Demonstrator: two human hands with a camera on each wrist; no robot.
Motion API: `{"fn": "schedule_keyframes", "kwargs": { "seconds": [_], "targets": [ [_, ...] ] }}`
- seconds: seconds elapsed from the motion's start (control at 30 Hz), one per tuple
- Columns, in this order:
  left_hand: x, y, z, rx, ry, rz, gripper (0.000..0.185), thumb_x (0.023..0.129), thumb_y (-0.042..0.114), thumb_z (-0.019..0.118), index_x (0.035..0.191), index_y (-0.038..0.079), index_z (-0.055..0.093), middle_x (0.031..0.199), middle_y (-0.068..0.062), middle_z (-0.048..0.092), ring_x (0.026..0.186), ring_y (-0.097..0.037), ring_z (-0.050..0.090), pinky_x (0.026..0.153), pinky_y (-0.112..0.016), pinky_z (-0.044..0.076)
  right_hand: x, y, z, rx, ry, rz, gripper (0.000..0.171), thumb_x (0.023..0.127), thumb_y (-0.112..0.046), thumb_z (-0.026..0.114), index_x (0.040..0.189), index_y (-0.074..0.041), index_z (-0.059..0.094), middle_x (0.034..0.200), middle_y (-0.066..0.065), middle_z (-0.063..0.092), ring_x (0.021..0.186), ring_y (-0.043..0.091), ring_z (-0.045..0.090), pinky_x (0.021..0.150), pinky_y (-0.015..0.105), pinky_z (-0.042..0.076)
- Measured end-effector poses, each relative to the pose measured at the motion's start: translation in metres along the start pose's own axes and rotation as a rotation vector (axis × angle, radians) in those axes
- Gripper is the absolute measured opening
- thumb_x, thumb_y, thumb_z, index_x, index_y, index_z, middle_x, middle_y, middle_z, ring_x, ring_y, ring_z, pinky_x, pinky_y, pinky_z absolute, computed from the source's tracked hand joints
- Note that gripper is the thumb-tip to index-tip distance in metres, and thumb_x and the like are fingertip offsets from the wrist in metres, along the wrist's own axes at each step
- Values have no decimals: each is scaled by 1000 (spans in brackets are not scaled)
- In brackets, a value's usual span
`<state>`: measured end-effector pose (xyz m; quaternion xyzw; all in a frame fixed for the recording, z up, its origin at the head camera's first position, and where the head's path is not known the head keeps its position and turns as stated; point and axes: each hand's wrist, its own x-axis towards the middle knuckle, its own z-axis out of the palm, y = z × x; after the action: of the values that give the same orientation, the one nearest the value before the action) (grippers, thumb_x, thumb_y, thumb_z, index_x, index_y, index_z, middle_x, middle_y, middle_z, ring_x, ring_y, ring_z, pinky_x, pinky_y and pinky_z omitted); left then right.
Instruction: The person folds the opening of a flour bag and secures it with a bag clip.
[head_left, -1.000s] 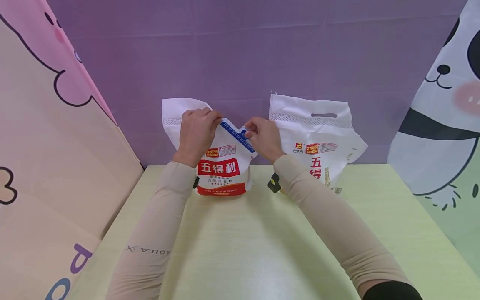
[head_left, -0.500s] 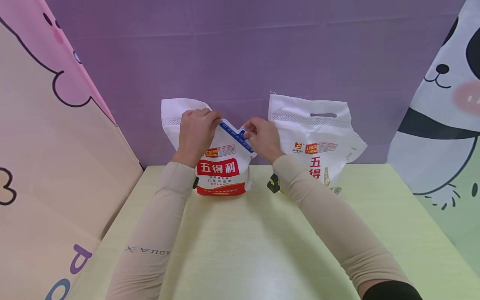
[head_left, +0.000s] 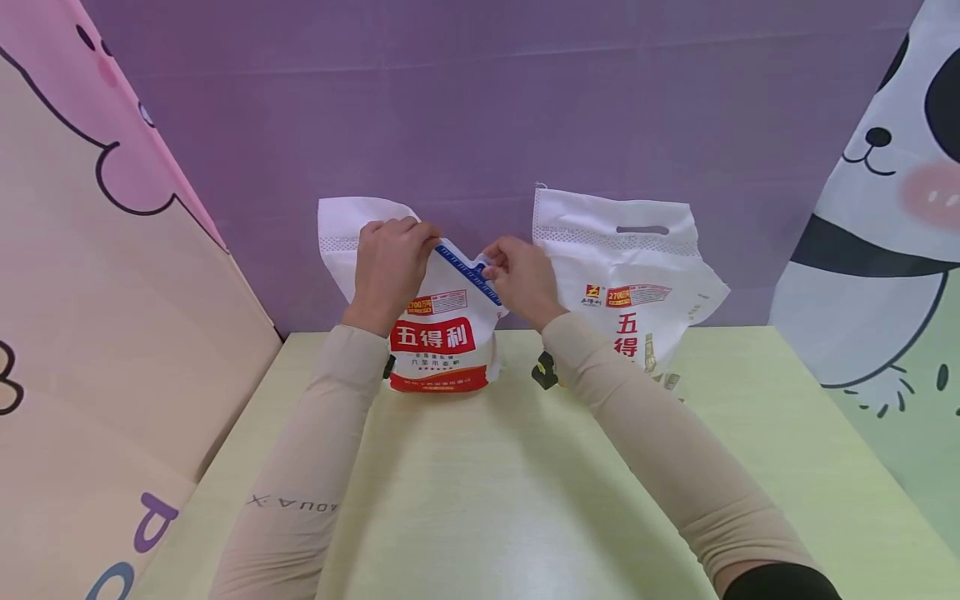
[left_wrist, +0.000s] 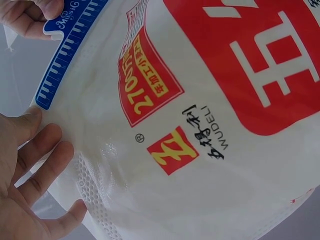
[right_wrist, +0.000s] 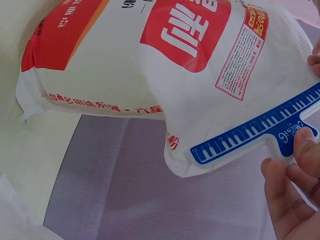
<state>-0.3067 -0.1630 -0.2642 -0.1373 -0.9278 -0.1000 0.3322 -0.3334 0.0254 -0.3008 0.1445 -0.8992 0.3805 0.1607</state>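
Note:
A white and red flour bag [head_left: 432, 336] stands on the table, its top folded over at a slant. Along that slanted edge sits a blue clip [head_left: 468, 273] printed with white piano keys. My left hand [head_left: 390, 268] grips the bag's top edge beside the clip's upper end; its fingers [left_wrist: 47, 150] lie against the bag in the left wrist view. With thumb and fingers, my right hand [head_left: 527, 279] pinches the clip's tab, which the right wrist view shows closely [right_wrist: 290, 142]. The bag's loose top corner sticks up behind the left hand.
To the right stands a second white bag [head_left: 660, 258] with a handle slot, partly behind my right forearm. A small black and yellow object [head_left: 545, 370] shows beside that forearm. Behind the table [head_left: 465, 500] hangs a purple cloth [head_left: 480, 108], with printed panels on both sides.

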Motion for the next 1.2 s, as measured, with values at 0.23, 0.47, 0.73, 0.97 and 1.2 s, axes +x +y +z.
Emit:
{"fn": "schedule_keyframes", "kwargs": {
  "seconds": [0.23, 0.47, 0.73, 0.97, 1.2],
  "targets": [
    [-1, 0, 0, -5, 3, 2, 27, 102, 29, 63, 122, 16, 75, 119, -7, 76, 113, -29, 70, 112, -52, 45, -1, 1, 0, -4, -14, 4, 23, 97, -14, 71, 119, -8, 70, 108, 9, 73, 93, 25, 69, 85, 37, 61],
    [-1, 1, 0, -14, -1, 0, 27, 102, 29, 63, 122, 16, 75, 119, -7, 76, 114, -29, 69, 113, -53, 43, -4, 2, 0, 2, -14, 21, 25, 97, -18, 70, 121, -11, 70, 111, 6, 72, 94, 22, 69, 88, 36, 62],
    [-1, 1, 1, -2, -3, 2, 28, 102, 30, 62, 123, 16, 74, 120, -8, 76, 114, -30, 69, 113, -53, 43, -6, 4, 1, 23, -1, 5, 28, 97, -18, 70, 125, -11, 69, 116, 7, 73, 98, 22, 70, 90, 35, 61],
    [-1, 1, 1, 6, -10, -1, 27, 102, 29, 63, 123, 17, 74, 121, -7, 76, 115, -30, 69, 113, -54, 43, -7, 4, 1, 47, 2, -3, 27, 96, -17, 72, 123, -11, 70, 115, 9, 73, 97, 24, 70, 89, 38, 61],
    [-1, 1, 1, -16, -5, -3, 27, 101, 28, 63, 122, 16, 74, 120, -7, 75, 115, -30, 69, 114, -54, 42, -8, 6, 1, 31, -3, -31, 29, 97, -16, 71, 125, -10, 70, 116, 11, 72, 99, 26, 70, 89, 38, 60]
  ]
}}
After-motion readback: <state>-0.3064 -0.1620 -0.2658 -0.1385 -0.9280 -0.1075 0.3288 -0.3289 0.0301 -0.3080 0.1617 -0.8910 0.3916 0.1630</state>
